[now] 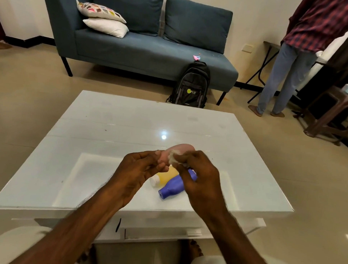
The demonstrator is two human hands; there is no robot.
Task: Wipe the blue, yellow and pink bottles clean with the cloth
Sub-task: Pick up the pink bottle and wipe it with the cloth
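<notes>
The white glossy table (109, 133) is the largest thing in play, one of it, and its slick top would let a bottle lying on its side roll or skid if nudged. Next come the bottles, three in all, one of each colour. The pink bottle (181, 149) is held up above the table between both hands. The blue bottle (173, 186) and the yellow bottle (166, 176) lie on their sides on the table just beneath the hands, touching or nearly so. The yellow one has a white cap, and the blue one's neck faces the person and looks uncapped. All three look like smooth, stiff plastic, probably light and somewhat slippery, so each is best taken round the body or the neck with one hand while the other hand wipes. The person's left hand (135, 174) has its fingers curled round the near end of the pink bottle, though blur hides the exact hold. The right hand (201, 177) pinches the cloth (173, 156), a single small whitish wad, against the pink bottle's side. The cloth looks soft and limp, easily bunched, and best kept gathered in the fingertips so that it stays pressed to the plastic.
</notes>
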